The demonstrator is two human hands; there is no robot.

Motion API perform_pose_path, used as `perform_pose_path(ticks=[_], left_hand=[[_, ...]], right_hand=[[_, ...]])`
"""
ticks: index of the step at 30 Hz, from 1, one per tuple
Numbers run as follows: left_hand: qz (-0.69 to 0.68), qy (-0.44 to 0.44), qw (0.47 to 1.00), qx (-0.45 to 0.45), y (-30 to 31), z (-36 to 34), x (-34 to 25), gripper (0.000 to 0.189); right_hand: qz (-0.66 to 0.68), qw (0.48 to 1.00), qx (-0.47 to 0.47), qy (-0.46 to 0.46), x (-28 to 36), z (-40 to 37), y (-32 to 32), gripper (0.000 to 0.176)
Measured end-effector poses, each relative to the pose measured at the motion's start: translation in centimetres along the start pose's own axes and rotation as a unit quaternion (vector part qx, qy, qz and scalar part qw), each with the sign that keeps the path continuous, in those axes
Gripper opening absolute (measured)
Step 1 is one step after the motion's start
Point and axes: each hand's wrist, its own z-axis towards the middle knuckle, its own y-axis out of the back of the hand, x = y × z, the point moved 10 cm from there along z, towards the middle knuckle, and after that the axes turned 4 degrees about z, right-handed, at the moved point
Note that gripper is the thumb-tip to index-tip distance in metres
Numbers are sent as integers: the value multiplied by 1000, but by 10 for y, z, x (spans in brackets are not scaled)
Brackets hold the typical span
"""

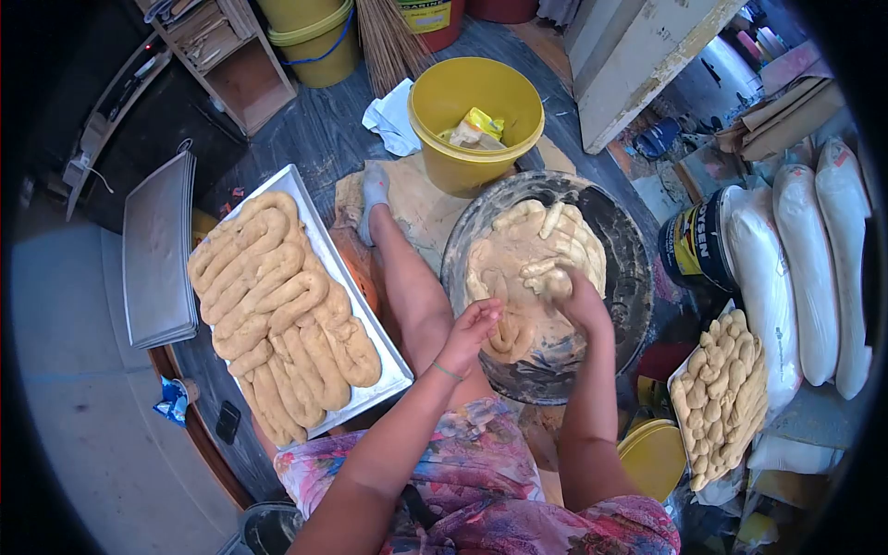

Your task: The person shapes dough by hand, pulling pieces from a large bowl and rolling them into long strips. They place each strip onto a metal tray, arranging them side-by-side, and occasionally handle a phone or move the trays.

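A wide black basin [638, 287] stands in front of me, with pale dough pieces [573, 240] over a light brown powdery layer. My right hand [581, 301] is inside the basin, its fingers curled at a lump of dough near the middle. My left hand [472, 335] is raised over the basin's near left rim, fingers bent and apart, with nothing seen in it. To the left, a white tray [393, 375] carries long looped dough strands [277, 296].
A yellow bucket [476, 102] with a packet stands behind the basin. Small dough pieces fill a tray [721, 398] at right, beside a dark paint bucket [694, 245] and long white bags [805, 268]. Stacked metal trays [159, 250] and a phone [228, 422] lie left.
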Motion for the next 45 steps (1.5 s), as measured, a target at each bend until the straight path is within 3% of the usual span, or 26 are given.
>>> perform_pose_path(ticks=[1,2,3,6,7,8,9,10,12,15,16,19,20,23,26,28,29,30,32,34,36,39,42,45], left_hand=[[0,2,1000,-1,-1,1,-1,32],[-13,-3,1000,7,-1,3,-2,31],[-28,-6,1000,14,0,2,0,31],[-42,-10,999,23,-2,3,-1,30],[-42,-11,999,23,-2,3,-2,30],[-42,-10,999,25,-2,3,-2,30],[-43,-8,999,27,-2,4,-2,30],[-45,-5,999,28,-3,4,-1,30],[-57,-3,998,40,-5,4,-4,30],[-73,-5,996,53,-8,5,-2,31],[-78,-8,995,60,-9,6,-5,31],[-81,16,995,50,-10,4,-2,31],[-80,15,996,48,-9,3,-1,30],[-77,12,996,51,-7,2,-1,30],[-81,20,995,55,-5,0,1,30],[-76,30,995,50,-4,0,1,30],[-79,25,995,53,-4,-1,1,30],[-82,21,995,55,-3,-1,2,30],[-90,16,994,58,0,-4,1,30],[-100,18,993,61,2,-7,-1,30],[-107,16,992,61,2,-8,-2,30],[-103,15,993,58,1,-6,-4,29],[-79,20,995,53,-2,-5,-2,29],[-66,20,996,54,-3,-3,-1,30]], right_hand=[[177,980,-93,-3,-15,18,4,57],[346,920,-182,-5,-34,37,6,53],[500,825,-262,-9,-62,41,0,50],[353,821,-438,-99,-144,37,-22,42],[186,895,-379,-145,-140,39,-38,38],[237,907,-272,-219,-170,47,-90,40],[11,972,-218,-88,-162,54,-123,44],[-197,964,-179,18,-154,51,-167,55],[-142,975,-165,-41,-120,10,-185,65],[-94,990,-104,-21,-115,-28,-196,74],[-32,992,-103,-63,-117,-40,-187,67],[-37,992,-34,-114,-161,-57,-190,54],[-30,979,-26,-198,-181,-65,-192,42],[-181,959,125,-177,-146,-64,-182,35],[-208,964,89,-138,-170,-57,-189,29],[37,990,2,-135,-219,-44,-197,25],[160,978,-40,-128,-232,-38,-196,24],[361,896,-134,-219,-221,-40,-178,21],[674,696,-43,-244,-167,-14,-177,17],[682,692,-118,-205,-102,6,-119,23],[620,775,-104,-64,-35,25,-61,27],[653,750,-41,99,72,4,12,33],[707,696,-61,107,72,-16,34,39],[825,558,-30,-76,-48,-31,-37,41]])
